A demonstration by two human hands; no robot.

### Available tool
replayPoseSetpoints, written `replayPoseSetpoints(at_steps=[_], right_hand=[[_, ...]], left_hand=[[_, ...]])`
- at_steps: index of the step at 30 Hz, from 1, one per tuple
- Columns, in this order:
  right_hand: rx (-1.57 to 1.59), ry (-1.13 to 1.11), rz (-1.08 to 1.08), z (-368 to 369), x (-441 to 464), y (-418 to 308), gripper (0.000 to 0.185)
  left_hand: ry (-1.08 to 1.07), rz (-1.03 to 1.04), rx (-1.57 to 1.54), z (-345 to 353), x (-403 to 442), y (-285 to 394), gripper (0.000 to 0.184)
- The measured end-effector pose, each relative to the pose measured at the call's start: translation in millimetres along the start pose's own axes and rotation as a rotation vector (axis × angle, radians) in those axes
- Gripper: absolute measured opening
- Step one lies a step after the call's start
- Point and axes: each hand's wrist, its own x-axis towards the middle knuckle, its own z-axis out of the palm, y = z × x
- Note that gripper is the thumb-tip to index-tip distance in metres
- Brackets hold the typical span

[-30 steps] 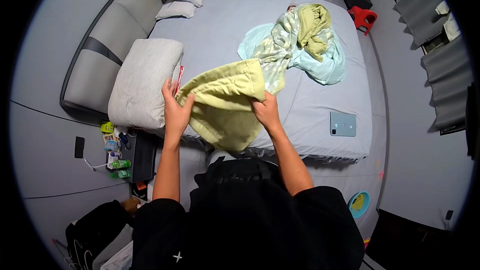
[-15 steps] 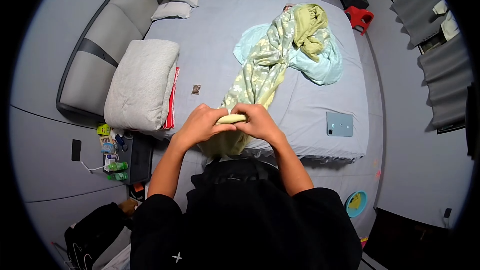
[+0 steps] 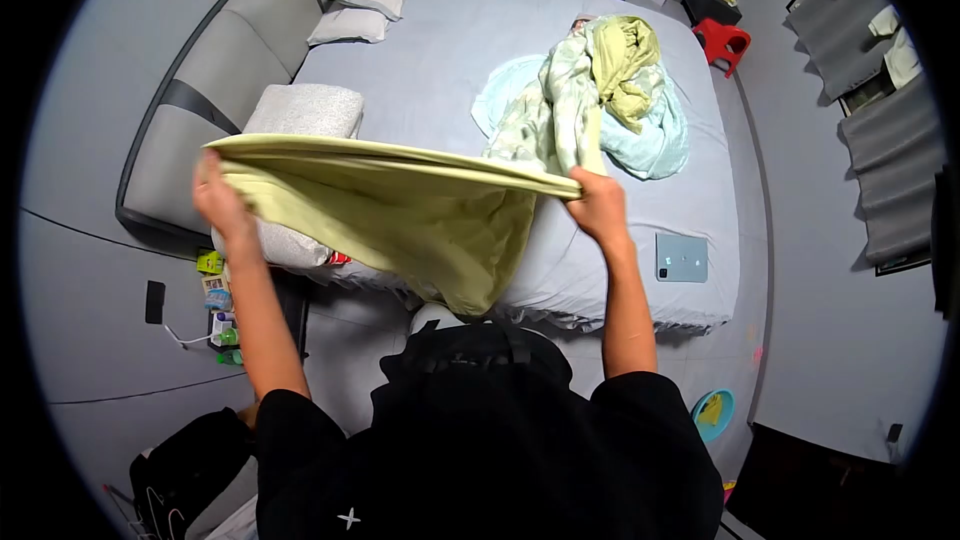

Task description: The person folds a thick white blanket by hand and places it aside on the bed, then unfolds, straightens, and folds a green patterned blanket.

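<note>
The left hand (image 3: 222, 202) grips one end of a yellow-green cloth edge, and the right hand (image 3: 598, 205) clutches the other, so the duvet cover (image 3: 400, 220) spans taut over the near side of the bed (image 3: 440, 70), its lower part hanging past the mattress. It probably joins the floral bundle (image 3: 535, 130), though folds hide the link. A hard tug could drag that bundle; a wide rightward sweep could knock the tablet (image 3: 682, 258) off.

Both arms (image 3: 268, 315) reach forward, spread wide, left grip (image 3: 219, 198) and right grip (image 3: 598, 204) clenched.
</note>
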Motion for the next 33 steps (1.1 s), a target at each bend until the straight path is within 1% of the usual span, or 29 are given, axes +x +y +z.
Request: replayPoseSetpoints(at_steps=[1,3,4,5,6,7,9,10,11,12,13,14,15,16,17,19,21,22,24,25,26,28,29,30,31,33], right_hand=[[-0.073,0.029,0.023,-3.7,2.2,16.3,0.011],[-0.207,0.111,0.072,-5.7,3.6,48.2,0.01],[-0.229,0.088,0.148,-3.8,3.1,60.0,0.01],[-0.252,0.062,0.227,2.7,0.4,69.6,0.01],[-0.232,-0.036,0.38,9.3,-0.2,69.9,0.013],[-0.135,-0.102,0.438,20.4,-0.9,69.6,0.024],[0.077,-0.173,0.329,55.9,-9.4,66.8,0.039],[0.176,-0.256,0.321,64.7,-9.1,41.8,0.045],[0.275,-0.337,0.312,72.2,-6.0,6.1,0.051],[0.21,-0.46,0.229,76.9,-3.4,-27.5,0.051],[0.269,-0.563,0.136,78.3,0.0,-62.2,0.049],[0.297,-0.68,0.106,94.0,-1.8,-85.9,0.046],[0.377,-0.582,-0.012,86.5,-5.5,-115.9,0.041],[0.35,-0.701,-0.006,78.6,-2.2,-143.1,0.037],[0.371,-0.674,-0.108,80.7,-6.0,-151.8,0.039],[0.4,-0.618,-0.079,74.0,-7.0,-154.2,0.038],[0.283,-0.487,-0.046,76.5,-6.5,-129.4,0.032],[0.197,-0.492,-0.001,74.6,-2.6,-114.4,0.026],[0.186,-0.332,0.039,78.4,0.4,-79.2,0.018],[0.173,-0.203,0.012,77.9,3.1,-65.4,0.017],[0.147,-0.128,-0.002,75.4,6.0,-52.0,0.018],[0.11,0.033,-0.015,65.4,13.4,-34.2,0.019],[0.091,0.113,-0.022,60.0,16.5,-24.7,0.02],[0.016,0.198,-0.045,54.8,19.5,-13.3,0.018],[-0.057,0.282,-0.068,50.1,21.9,-1.4,0.017],[-0.103,0.348,-0.021,39.5,25.8,26.1,0.014]], left_hand=[[0.132,-0.08,-0.012,-16.5,21.4,4.5,0.024],[0.282,0.055,-0.293,-37.3,54.4,-3.8,0.026],[0.384,0.035,-0.286,-46.4,65.1,-14.0,0.029],[0.315,0.033,-0.148,-54.6,69.3,-28.9,0.029],[0.246,0.03,-0.012,-62.6,69.4,-45.7,0.029],[0.179,0.028,0.121,-67.8,68.4,-60.3,0.03],[-0.034,0.122,0.464,-37.1,28.0,-76.4,0.034],[-0.312,0.414,0.573,-18.1,-3.4,-70.8,0.039],[-0.508,-0.26,0.483,15.0,-49.5,-25.0,0.048],[-0.755,-0.098,0.46,18.6,-71.4,-58.0,0.067],[-1.072,-0.024,0.547,30.0,-96.0,-50.8,0.08],[-1.201,0.267,0.657,36.7,-123.1,-56.4,0.079],[-1.428,0.224,0.842,52.0,-140.6,-33.7,0.075],[-1.429,0.313,0.698,55.4,-156.8,-56.5,0.057],[-1.43,0.407,0.706,55.9,-165.2,-75.1,0.031],[-1.371,0.356,0.629,59.4,-164.9,-74.2,0.019],[-1.288,0.358,0.596,55.8,-155.3,-75.6,0.022],[-1.233,0.326,0.544,57.7,-154.0,-56.4,0.023],[-1.19,0.288,0.438,56.3,-151.7,-40.0,0.023],[-1.168,0.268,0.384,54.6,-150.5,-30.6,0.024],[-1.17,0.271,0.33,51.5,-146.5,-17.9,0.026],[-1.096,0.361,0.205,38.7,-132.6,4.9,0.027],[-0.994,0.434,0.157,27.9,-123.7,8.2,0.027],[-0.89,0.453,0.218,6.2,-110.2,6.3,0.027],[-0.693,0.374,0.172,-17.1,-96.7,0.5,0.031],[-0.293,-0.071,-0.314,-11.9,-74.2,36.3,0.03]])
